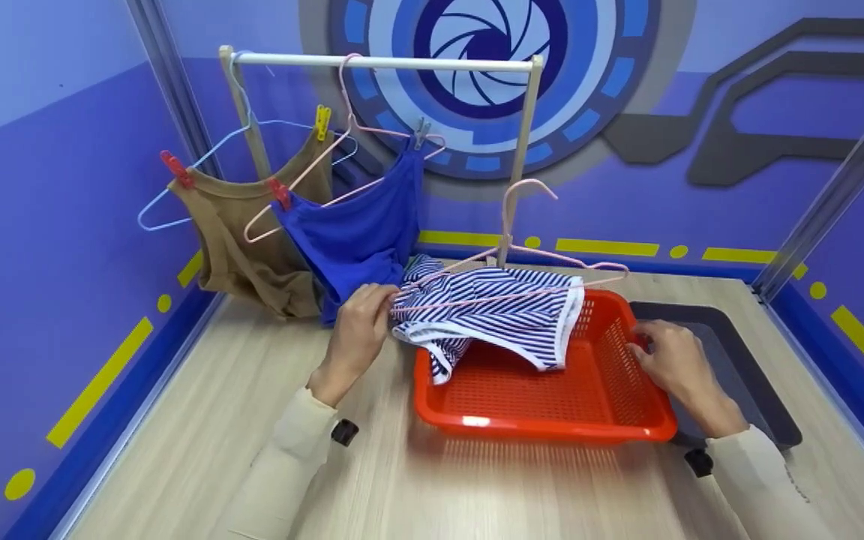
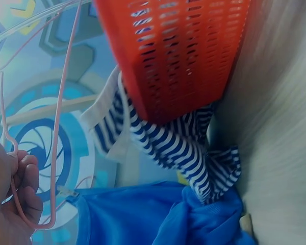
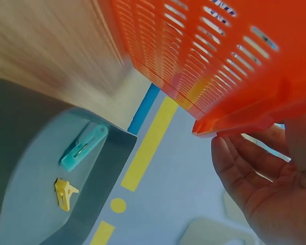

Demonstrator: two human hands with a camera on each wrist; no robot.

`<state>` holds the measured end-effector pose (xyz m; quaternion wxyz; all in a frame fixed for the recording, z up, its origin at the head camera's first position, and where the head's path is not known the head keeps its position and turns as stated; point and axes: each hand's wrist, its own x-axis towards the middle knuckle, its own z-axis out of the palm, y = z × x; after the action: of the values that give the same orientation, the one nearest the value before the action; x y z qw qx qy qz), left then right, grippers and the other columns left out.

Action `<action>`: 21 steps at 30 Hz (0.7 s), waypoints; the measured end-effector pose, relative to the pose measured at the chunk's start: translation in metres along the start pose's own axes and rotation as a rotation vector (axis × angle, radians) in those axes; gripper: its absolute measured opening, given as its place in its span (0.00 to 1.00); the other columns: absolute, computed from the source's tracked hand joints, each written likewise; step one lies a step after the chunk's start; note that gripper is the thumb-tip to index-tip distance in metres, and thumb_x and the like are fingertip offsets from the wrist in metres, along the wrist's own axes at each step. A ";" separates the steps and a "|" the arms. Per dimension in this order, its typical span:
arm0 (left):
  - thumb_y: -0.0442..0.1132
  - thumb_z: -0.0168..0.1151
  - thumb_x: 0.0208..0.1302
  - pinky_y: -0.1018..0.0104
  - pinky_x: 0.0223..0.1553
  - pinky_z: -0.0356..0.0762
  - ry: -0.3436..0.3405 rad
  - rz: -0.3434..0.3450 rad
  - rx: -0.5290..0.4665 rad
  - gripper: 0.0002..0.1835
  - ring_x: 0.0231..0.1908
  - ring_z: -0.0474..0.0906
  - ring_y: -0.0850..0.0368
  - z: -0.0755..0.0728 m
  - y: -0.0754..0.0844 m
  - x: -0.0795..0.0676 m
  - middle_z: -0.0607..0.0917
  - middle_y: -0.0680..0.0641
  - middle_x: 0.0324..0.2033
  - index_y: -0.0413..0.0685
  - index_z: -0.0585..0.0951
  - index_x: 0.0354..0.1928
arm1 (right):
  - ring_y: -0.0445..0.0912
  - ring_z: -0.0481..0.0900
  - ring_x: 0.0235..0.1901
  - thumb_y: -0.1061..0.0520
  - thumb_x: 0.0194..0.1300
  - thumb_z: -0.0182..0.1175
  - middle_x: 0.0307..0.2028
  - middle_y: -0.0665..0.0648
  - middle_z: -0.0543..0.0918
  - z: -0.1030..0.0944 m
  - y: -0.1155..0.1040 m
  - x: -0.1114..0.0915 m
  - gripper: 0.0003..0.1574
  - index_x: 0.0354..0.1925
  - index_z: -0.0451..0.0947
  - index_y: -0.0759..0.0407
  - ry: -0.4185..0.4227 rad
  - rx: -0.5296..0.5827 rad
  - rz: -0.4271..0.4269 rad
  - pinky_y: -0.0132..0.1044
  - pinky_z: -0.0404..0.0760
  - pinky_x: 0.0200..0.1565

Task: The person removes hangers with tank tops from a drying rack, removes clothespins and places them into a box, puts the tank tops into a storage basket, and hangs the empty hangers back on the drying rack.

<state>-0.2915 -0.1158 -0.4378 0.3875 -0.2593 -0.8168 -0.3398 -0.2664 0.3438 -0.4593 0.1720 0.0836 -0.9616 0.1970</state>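
Observation:
My left hand [image 1: 361, 322] pinches one end of a pink hanger [image 1: 507, 244], whose hook points up. Beneath the hanger, a navy-and-white striped garment [image 1: 499, 300] with white trim drapes over the back left edge of the red basket [image 1: 544, 431]. In the left wrist view, part of the striped garment [image 2: 168, 148] hangs outside the basket's perforated wall [image 2: 183, 61]. My right hand [image 1: 676, 367] grips the basket's right rim, fingers against the lip in the right wrist view; its thumb is hidden there.
A wooden rack [image 1: 402, 63] behind holds a brown top [image 1: 252, 225] and a blue garment [image 1: 364, 225], both clipped to hangers. Right of the basket lies a dark tray [image 1: 754, 382], with a teal clothespin [image 3: 85, 146] and a yellow clothespin [image 3: 65, 194] inside.

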 end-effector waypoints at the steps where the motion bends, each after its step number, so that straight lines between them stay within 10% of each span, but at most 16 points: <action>1: 0.33 0.56 0.71 0.60 0.40 0.78 0.009 0.000 0.002 0.08 0.34 0.79 0.51 -0.003 -0.001 0.001 0.85 0.44 0.32 0.39 0.84 0.40 | 0.55 0.81 0.31 0.64 0.60 0.67 0.41 0.69 0.84 0.001 0.000 0.000 0.18 0.49 0.81 0.69 0.009 -0.011 -0.009 0.54 0.86 0.36; 21: 0.32 0.59 0.69 0.59 0.36 0.76 0.220 -0.055 0.069 0.07 0.31 0.79 0.50 -0.066 -0.012 0.018 0.83 0.41 0.27 0.35 0.83 0.38 | 0.59 0.83 0.33 0.65 0.59 0.65 0.38 0.69 0.84 0.012 0.005 -0.002 0.12 0.41 0.83 0.71 0.100 -0.026 -0.063 0.58 0.85 0.36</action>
<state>-0.2801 -0.1705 -0.3966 0.4742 -0.1843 -0.7873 -0.3484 -0.2696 0.3439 -0.4719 0.2271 0.1017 -0.9511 0.1830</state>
